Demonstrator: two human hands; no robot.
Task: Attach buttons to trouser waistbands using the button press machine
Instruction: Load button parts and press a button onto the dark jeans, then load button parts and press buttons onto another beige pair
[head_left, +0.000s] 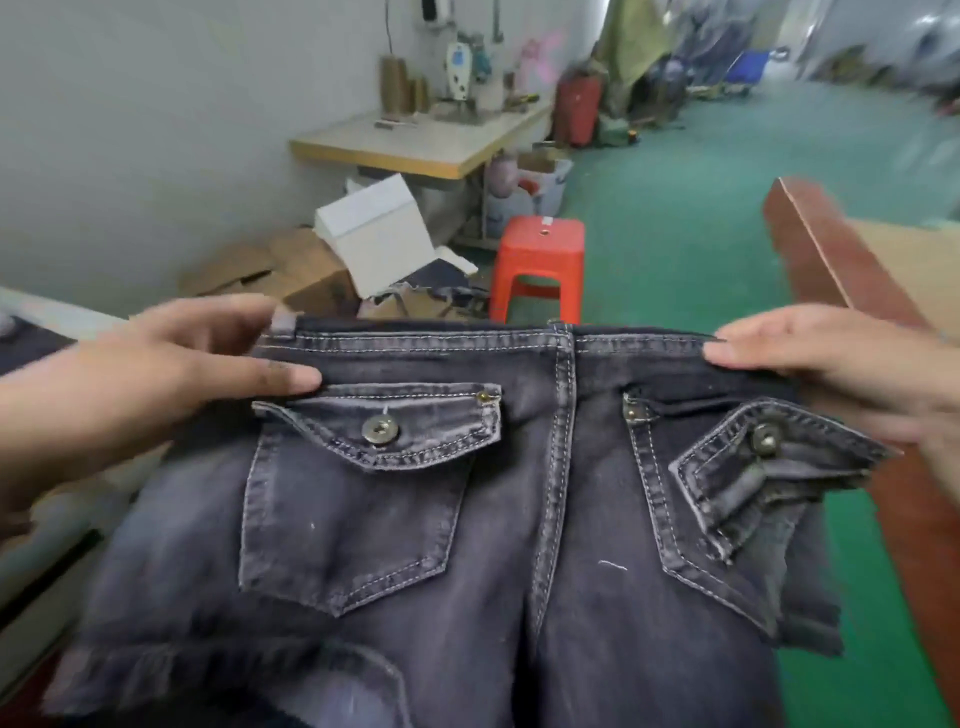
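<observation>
Holding dark jeans (415, 545) by waistband (441, 343) — left hand (156, 374), right hand (831, 364).

Only the person's two hands and the start of each forearm come into the head view. The left hand (156, 374) is bare: no glove, no ring, no strap at the wrist that can be seen. Its forearm is bare too, with no sleeve showing before the picture's edge. The right hand (831, 369) is likewise bare, with no glove or ring in sight, and no cuff shows on the part of the arm that is visible. Both hands are somewhat blurred, so finer marks cannot be told.
</observation>
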